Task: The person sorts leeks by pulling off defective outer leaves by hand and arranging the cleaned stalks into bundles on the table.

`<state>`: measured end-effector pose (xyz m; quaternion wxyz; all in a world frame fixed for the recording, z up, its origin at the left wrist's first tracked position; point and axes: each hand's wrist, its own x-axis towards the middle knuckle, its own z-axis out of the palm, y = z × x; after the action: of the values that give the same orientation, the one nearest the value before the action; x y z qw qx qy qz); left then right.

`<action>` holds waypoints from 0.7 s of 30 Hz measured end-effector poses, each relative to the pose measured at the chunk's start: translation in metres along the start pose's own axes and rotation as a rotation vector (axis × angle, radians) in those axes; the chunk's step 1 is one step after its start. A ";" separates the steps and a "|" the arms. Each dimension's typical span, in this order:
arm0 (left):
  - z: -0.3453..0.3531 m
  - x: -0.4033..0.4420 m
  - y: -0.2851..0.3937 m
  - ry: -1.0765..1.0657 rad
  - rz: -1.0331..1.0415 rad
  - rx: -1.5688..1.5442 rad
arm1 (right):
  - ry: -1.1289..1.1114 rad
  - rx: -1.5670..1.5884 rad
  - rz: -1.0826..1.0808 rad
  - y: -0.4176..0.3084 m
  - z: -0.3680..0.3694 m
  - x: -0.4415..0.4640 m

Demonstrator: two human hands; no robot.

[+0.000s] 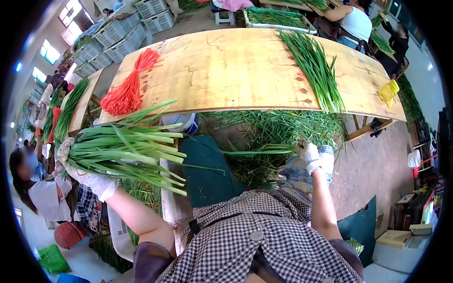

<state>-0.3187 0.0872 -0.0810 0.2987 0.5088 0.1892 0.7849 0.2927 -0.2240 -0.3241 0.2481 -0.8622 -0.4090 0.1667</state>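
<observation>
My left hand, in a white glove, is closed around a thick bunch of garlic chives, held out at the left with the pale stem ends pointing right. My right hand, also gloved, is closed on the end of a thin green chive stalk that stretches left from its fingers. Beneath that hand lies a heap of loose chive leaves. A sheaf of chives rests on the right part of the wooden table.
Red ties lie on the table's left, a yellow object on its right. A white bucket stands under the near edge. Stacked crates rise at back left. Other people sit left and back right.
</observation>
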 end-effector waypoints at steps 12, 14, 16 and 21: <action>0.200 -0.047 0.030 -0.142 -0.662 -1.054 | 0.383 -0.146 -0.744 -0.242 -0.012 0.080; 0.221 -0.044 0.016 -0.143 -0.807 -0.993 | -0.200 -0.168 -1.040 -0.281 -0.022 0.042; 0.272 -0.062 0.029 -0.067 -0.674 -0.639 | -0.302 0.227 -0.915 -0.270 -0.031 0.025; 0.318 -0.034 -0.104 -0.586 -0.495 -0.323 | -0.324 1.519 -0.120 -0.222 -0.086 0.050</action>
<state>0.0100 0.1401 -0.0361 0.5958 0.5963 0.0871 0.5309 0.2273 -0.0892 -0.1329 0.7164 -0.3970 -0.2599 0.5114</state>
